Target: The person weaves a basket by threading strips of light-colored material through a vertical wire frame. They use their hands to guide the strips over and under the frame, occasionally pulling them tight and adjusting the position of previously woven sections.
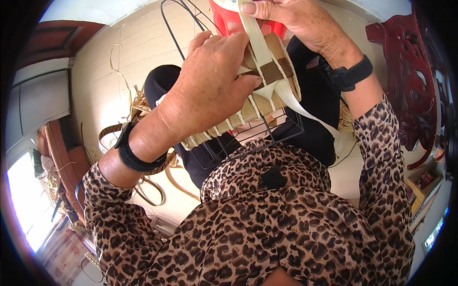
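A half-woven basket [276, 46] of tan and brown flat strips on a black wire frame [286, 140] rests across my lap. My left hand [205, 83] is closed over its near-left part, with the thumb pressed beside a dark brown band [272, 72]. Some of those fingertips are hidden behind the weave. My right hand [305, 24] pinches a pale flat strip [258, 43] between thumb and fingers, drawing it up and away from the weave. Another pale strip end [305, 110] curls off the basket's right side and hangs over my leg.
Beyond the basket stands a red plastic stool or tub [226, 16], partly hidden. Loose strips and a bundle of dried fibre [139, 102] lie on the floor at left. Carved dark red furniture [400, 81] stands at right, and a grey cabinet [43, 102] at far left.
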Tool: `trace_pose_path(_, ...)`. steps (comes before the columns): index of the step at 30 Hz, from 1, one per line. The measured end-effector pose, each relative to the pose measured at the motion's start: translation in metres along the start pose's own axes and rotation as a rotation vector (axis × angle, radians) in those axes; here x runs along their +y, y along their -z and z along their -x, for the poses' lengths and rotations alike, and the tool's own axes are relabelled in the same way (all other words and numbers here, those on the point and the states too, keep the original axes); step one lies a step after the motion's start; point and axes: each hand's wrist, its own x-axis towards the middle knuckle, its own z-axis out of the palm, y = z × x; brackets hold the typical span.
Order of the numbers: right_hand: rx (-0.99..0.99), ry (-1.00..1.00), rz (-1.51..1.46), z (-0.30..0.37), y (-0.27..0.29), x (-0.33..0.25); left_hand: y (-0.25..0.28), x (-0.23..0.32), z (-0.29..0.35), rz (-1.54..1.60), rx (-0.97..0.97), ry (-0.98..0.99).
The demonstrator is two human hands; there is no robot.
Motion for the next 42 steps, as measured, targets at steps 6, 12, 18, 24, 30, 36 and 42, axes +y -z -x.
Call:
trace_pose_path(6, -0.018, -0.061, 0.124, -0.002, 0.004, 0.000, 0.017, 0.000, -0.012, 0.592, -0.035, 0.306)
trace_pose_path(12, -0.136, 0.194, 0.422, -0.011, 0.034, -0.011, 0.006, -0.036, -0.029, 0.871, 0.065, 0.265)
trace_pose_path(18, -0.120, 0.081, 0.270, -0.008, 0.034, -0.011, 0.002, -0.036, -0.035, 0.969, 0.069, 0.274)
trace_pose_path(24, -0.135, 0.085, 0.243, -0.014, 0.032, -0.007, 0.006, -0.037, -0.034, 1.049, 0.091, 0.276)
trace_pose_path(30, -0.106, 0.099, 0.309, -0.019, 0.028, -0.010, 0.006, -0.035, -0.040, 0.699, 0.143, 0.252)
trace_pose_path(36, 0.025, 0.185, 0.701, -0.037, 0.026, -0.021, -0.004, -0.047, -0.050, 0.573, 0.545, 0.063)
trace_pose_path(42, 0.289, 0.534, 0.231, -0.048, -0.009, -0.028, -0.002, -0.032, -0.047, 0.671, -0.033, 0.252)
